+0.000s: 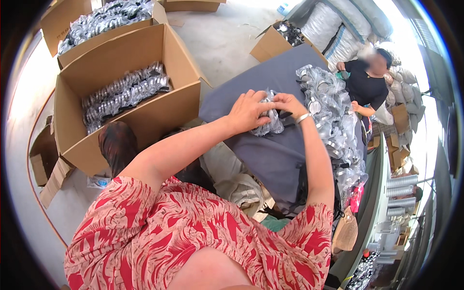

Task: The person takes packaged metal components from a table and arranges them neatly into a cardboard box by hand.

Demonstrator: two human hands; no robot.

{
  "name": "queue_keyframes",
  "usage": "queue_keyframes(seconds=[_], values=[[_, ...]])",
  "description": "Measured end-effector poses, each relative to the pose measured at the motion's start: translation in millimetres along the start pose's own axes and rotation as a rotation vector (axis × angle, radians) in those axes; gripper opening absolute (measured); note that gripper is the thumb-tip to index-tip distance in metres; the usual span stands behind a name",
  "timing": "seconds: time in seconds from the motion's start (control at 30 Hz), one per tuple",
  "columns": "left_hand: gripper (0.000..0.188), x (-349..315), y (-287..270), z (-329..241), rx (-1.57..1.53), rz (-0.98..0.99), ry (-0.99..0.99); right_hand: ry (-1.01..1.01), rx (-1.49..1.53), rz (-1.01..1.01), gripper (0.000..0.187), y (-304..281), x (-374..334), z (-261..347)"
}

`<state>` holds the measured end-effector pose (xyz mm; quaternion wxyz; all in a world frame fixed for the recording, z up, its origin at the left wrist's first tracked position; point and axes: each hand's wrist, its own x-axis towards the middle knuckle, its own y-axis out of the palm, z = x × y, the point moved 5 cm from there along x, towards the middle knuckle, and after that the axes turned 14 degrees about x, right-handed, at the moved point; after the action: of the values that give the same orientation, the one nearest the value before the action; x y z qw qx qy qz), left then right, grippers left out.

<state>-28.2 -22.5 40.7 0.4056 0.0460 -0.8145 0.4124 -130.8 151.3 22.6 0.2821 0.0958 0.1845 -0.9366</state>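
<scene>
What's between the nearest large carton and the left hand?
In the head view, a bare strip of grey cloth lies between the large carton and the left hand.

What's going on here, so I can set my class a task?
The person's left hand and right hand meet at a plastic-wrapped bundle over a grey cloth; their grip is unclear. A pile of bagged items lies to the right, and an open cardboard box on the left holds bagged rows. Beyond the pile is a co-worker in black.
</scene>
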Motion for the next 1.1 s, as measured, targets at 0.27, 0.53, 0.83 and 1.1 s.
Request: queue_keyframes(seconds=[0.27, 0.53, 0.83, 1.1], values=[[0.043, 0.3, 3.3, -5.6, -0.036, -0.034, 0.029, 0.281, -0.676, 0.04, 0.022, -6.4, 53.5, 10.2], [0.041, -0.4, 6.0, -2.7, -0.035, -0.02, 0.003, -0.066, -0.711, -0.175, 0.02, -2.7, 22.0, 39.2], [0.044, 11.9, 12.8, 4.7, -0.017, 0.097, -0.026, -0.141, 0.368, -0.208, 0.014, 10.0, -22.9, 12.6], [0.043, 13.4, 9.3, -2.5, 0.022, 0.163, -0.083, -0.273, -0.344, -0.28, 0.017, 12.5, -29.7, 21.0]])
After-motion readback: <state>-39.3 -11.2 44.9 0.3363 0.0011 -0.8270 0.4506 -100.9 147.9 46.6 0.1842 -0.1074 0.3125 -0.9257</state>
